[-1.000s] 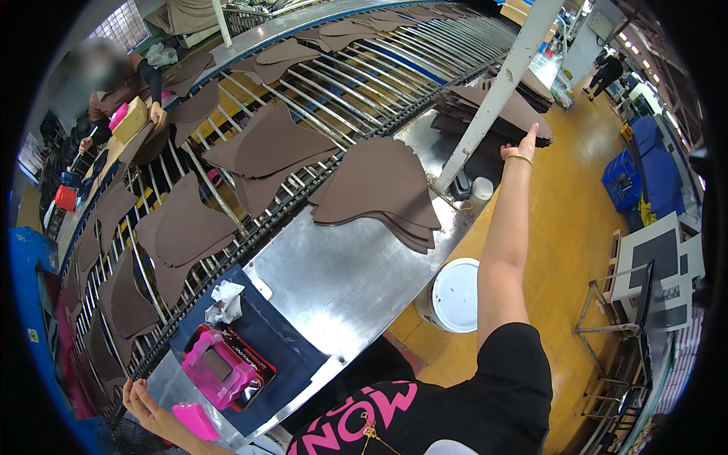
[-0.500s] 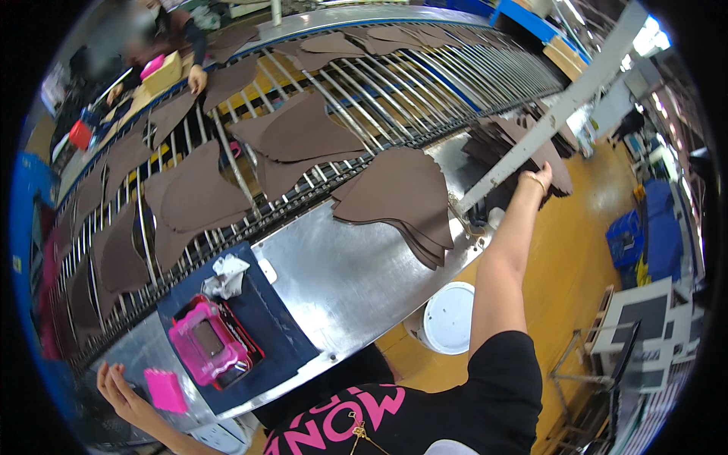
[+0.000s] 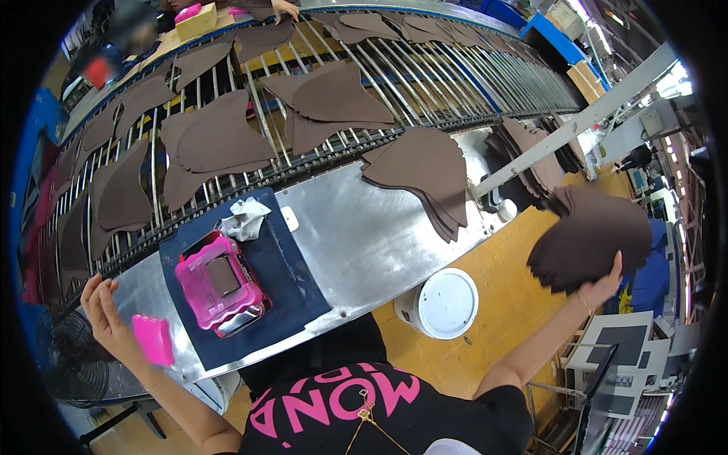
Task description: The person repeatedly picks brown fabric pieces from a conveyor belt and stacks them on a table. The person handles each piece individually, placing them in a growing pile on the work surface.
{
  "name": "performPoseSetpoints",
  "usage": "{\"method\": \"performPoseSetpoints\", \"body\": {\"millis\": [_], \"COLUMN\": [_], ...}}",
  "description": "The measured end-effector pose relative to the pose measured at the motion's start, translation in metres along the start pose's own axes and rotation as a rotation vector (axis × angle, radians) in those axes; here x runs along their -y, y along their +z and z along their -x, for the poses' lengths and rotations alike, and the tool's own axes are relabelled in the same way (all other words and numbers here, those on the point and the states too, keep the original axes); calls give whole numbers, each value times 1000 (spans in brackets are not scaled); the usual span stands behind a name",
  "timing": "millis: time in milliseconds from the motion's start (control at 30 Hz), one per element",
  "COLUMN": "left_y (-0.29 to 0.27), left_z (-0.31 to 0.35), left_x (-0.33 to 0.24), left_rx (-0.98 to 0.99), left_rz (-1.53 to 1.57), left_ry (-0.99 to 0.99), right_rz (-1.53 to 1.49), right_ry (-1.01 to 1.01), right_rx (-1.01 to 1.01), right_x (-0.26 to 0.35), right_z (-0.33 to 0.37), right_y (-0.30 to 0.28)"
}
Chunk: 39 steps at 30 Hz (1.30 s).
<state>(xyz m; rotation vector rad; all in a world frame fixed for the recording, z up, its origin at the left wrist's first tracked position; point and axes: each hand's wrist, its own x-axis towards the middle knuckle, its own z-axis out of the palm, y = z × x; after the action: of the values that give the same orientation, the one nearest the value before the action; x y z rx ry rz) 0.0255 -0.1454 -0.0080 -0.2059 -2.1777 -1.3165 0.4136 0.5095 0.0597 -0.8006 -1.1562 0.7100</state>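
Note:
My right hand (image 3: 603,284) grips a bundle of dark brown leather-like cut pieces (image 3: 591,235), held in the air past the table's right edge. A pile of similar pieces (image 3: 531,155) lies by the slanted post. Another fanned stack (image 3: 425,171) rests on the metal table (image 3: 337,227). At the table's left end my left hand (image 3: 110,315) holds nothing, its fingers bent and apart. Close to it is a pink pad (image 3: 154,339). A pink frame-like box (image 3: 227,250) sits on a dark blue mat (image 3: 292,303) beside a crumpled white cloth (image 3: 246,220).
Beyond the table runs a conveyor of metal rods (image 3: 409,83), carrying brown pieces (image 3: 220,140). Across it, another person's hand (image 3: 286,10) touches a piece. A slanted white post (image 3: 584,117) rises at the right. A white lidded bucket (image 3: 447,303) stands on the yellow floor.
My right hand has taken a bundle from the pile by the post and carried it right and nearer to me. The view has shifted. The other person's hand now reaches another piece.

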Motion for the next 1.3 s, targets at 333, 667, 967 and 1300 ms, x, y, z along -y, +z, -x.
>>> {"method": "performPoseSetpoints", "body": {"millis": [333,667,967,1300], "left_y": [10,-57,-36,-25], "left_z": [-2,26,25,16], "left_x": [15,14,22,12], "left_rx": [73,-105,7,84], "left_rz": [114,-19,-121,-144], "left_ry": [37,-129,-85,-6], "right_rz": [21,-344,407,364], "right_ry": [418,863,-167,-633], "right_rx": [248,766,1031,1508], "right_x": [25,-33,-134,-111], "right_z": [129,166,92,249], "right_y": [11,216,259,365]}}
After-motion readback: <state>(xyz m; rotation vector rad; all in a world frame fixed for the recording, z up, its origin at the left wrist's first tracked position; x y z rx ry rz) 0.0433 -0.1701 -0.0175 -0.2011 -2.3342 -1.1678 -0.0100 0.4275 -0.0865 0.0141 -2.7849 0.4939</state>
